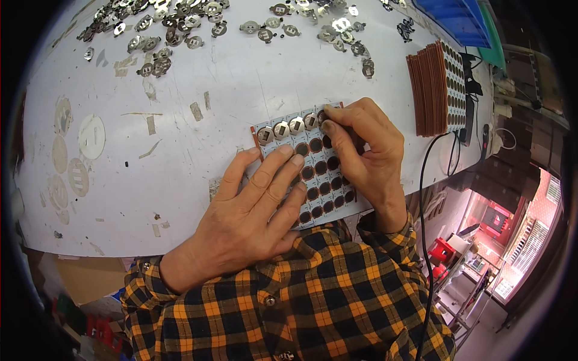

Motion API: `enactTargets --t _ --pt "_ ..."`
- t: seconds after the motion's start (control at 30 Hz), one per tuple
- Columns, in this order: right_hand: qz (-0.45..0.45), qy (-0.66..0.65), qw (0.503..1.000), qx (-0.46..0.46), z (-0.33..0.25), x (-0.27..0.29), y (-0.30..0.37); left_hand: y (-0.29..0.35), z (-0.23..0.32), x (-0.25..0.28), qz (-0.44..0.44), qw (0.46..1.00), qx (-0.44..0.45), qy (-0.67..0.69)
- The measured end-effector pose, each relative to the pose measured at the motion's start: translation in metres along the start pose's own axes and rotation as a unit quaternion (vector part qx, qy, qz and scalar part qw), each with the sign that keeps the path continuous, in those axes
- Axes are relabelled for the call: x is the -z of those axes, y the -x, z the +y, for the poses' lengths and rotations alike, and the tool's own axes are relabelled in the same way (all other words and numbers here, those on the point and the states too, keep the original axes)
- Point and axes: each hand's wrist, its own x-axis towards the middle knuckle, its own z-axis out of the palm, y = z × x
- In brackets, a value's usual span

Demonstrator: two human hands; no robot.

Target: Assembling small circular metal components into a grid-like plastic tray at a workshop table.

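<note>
1. The pale board lies on the table, right up against the person's shirt, with metal clips lined along its far row and dark circles below.
2. The left hand rests flat on it, fingers a little apart, covering much of its left side.
3. The right hand's grip, thumb and forefinger, is clamped on the last clip at the row's right end; that hand hides part of the right edge.
4. At the far side I see a loose heap of metal pieces.
5. Off right stands a brown stack of boards, a blue bin beyond it; a black cable trails near past the right sleeve.
6. A white disc lies well left.
</note>
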Motion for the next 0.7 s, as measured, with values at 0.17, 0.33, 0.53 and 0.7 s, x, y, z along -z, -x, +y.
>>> enactTargets --t 0.17,0.33,0.53,0.7 --pt "0.117 0.007 0.991 -0.068 0.027 0.015 -0.012 -0.002 -0.001 -0.003 0.007 1.000 -0.002 0.014" --pt "0.118 0.126 0.985 0.018 0.057 0.023 -0.035 0.000 0.000 -0.004 0.006 1.000 0.002 0.019" --pt "0.152 -0.134 0.970 -0.131 0.040 0.027 -0.019 0.001 -0.001 -0.003 -0.001 1.000 0.011 0.020" --pt "0.004 -0.260 0.949 -0.179 0.012 0.031 -0.002 0.000 -0.004 -0.004 -0.005 1.000 -0.002 0.008"
